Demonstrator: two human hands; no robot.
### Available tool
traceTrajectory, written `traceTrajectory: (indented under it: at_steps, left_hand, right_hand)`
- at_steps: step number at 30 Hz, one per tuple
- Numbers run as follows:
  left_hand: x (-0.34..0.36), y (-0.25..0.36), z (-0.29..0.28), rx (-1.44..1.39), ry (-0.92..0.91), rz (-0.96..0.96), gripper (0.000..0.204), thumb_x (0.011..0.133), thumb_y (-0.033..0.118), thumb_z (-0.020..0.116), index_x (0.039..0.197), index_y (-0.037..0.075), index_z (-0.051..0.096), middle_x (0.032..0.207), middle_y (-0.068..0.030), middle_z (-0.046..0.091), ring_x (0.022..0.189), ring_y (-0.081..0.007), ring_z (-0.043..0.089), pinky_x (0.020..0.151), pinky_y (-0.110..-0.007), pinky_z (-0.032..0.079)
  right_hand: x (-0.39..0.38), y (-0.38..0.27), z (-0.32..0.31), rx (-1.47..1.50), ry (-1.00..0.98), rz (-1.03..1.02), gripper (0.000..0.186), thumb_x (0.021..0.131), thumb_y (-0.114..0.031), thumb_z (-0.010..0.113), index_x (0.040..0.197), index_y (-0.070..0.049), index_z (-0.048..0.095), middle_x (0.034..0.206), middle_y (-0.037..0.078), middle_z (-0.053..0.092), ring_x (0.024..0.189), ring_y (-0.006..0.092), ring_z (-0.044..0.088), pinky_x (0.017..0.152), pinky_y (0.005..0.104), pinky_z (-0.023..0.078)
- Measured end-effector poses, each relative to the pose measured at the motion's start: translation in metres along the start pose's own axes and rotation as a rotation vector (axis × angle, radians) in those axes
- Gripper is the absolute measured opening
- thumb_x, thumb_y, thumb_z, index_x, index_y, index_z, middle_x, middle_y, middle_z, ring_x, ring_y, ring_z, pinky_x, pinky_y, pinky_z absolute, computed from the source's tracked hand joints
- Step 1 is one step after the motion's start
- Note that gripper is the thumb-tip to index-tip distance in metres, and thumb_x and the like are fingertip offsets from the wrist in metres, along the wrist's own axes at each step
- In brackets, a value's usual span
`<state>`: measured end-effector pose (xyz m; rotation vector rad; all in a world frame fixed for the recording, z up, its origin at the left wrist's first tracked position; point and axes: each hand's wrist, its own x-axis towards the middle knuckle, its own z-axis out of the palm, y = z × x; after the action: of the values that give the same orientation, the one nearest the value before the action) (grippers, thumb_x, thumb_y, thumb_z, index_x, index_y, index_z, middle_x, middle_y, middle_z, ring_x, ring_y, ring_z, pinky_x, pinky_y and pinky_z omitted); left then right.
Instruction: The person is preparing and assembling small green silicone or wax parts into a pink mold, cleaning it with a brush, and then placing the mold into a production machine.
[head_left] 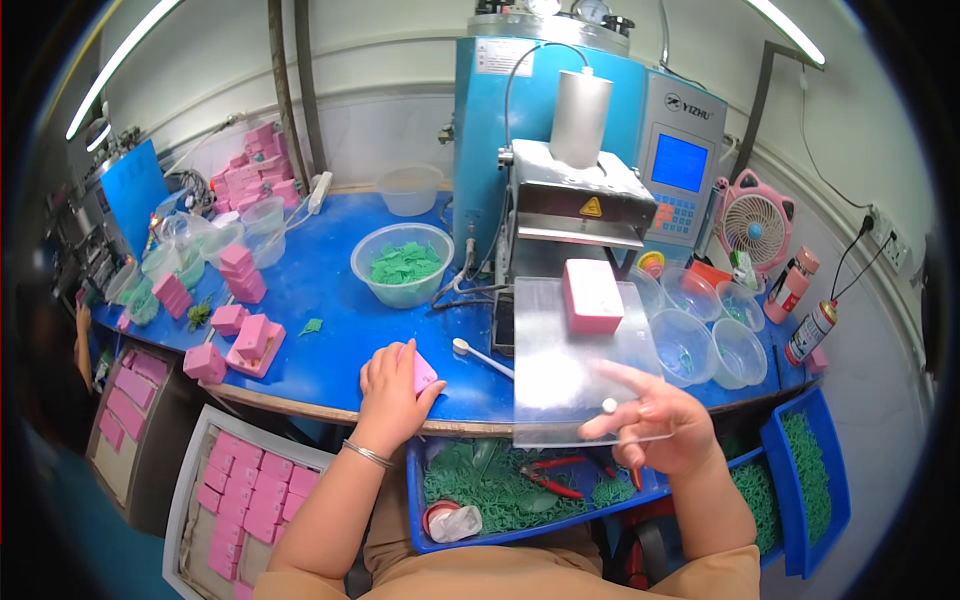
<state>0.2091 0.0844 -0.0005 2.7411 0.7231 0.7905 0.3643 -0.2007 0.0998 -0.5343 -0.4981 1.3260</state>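
My left hand (392, 396) is closed round a pink block (424, 374) at the front edge of the blue table. Over the front of a clear plate (538, 345), my right hand (660, 420) has its index finger stretched out and the other fingers curled. A small white round end (609, 405) shows between those fingers; the rest of that thing is hidden. Farther back on the plate stands another pink block (592, 297) with a pale top. A white-handled brush (482, 356) lies between my hands, left of the plate.
A turquoise machine (480, 130) with a metal press (575, 190) stands behind the plate. A bowl of green pieces (402, 292) sits left of it. Plastic cups (683, 345) and a pink fan (755, 225) are at right. Below the edge, a blue tray (418, 535) holds green scraps and red-handled pliers (552, 480).
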Motion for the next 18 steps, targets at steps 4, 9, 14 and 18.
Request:
traceTrajectory:
  at_steps: [4,9,14,18]
  left_hand:
    - [0.0,0.005,-0.003,0.01,0.072,0.043,0.065,0.074,0.036,0.066,0.122,-0.002,0.045,0.118,-0.0161,0.047,0.11,-0.0316,0.042,0.092,-0.041,0.032]
    - [0.002,0.005,-0.001,0.002,0.101,0.045,0.066,0.073,0.032,0.067,0.124,-0.002,0.043,0.12,-0.0162,0.046,0.109,-0.0342,0.042,0.093,-0.043,0.032]
    - [-0.003,0.005,-0.004,0.0,0.131,0.017,0.063,0.07,0.03,0.07,0.121,0.001,0.048,0.114,-0.0148,0.048,0.103,-0.0319,0.044,0.089,-0.042,0.035]
    - [-0.014,0.001,-0.009,-0.012,0.155,0.034,0.063,0.066,0.027,0.073,0.119,0.002,0.05,0.112,-0.0143,0.049,0.099,-0.0314,0.046,0.086,-0.041,0.037]
  right_hand:
    - [0.017,-0.02,-0.01,0.074,-0.012,0.021,0.065,0.079,-0.008,0.045,0.137,0.004,0.019,0.107,0.039,0.051,0.062,0.0279,0.064,0.053,0.0316,0.051]
    - [0.053,-0.039,-0.026,-0.022,0.091,-0.165,0.06,0.081,-0.008,0.04,0.136,0.005,0.021,0.111,0.034,0.052,0.081,0.0267,0.065,0.069,0.0338,0.054]
    - [0.068,-0.032,-0.041,-0.327,0.381,-0.394,0.037,0.093,-0.016,0.041,0.123,0.007,0.042,0.107,0.024,0.058,0.088,0.0215,0.065,0.075,0.0303,0.053]
    - [0.07,-0.029,-0.055,-0.489,0.369,-0.432,0.033,0.094,-0.027,0.045,0.104,0.004,0.054,0.083,0.015,0.065,0.063,0.0151,0.063,0.056,0.0244,0.052]
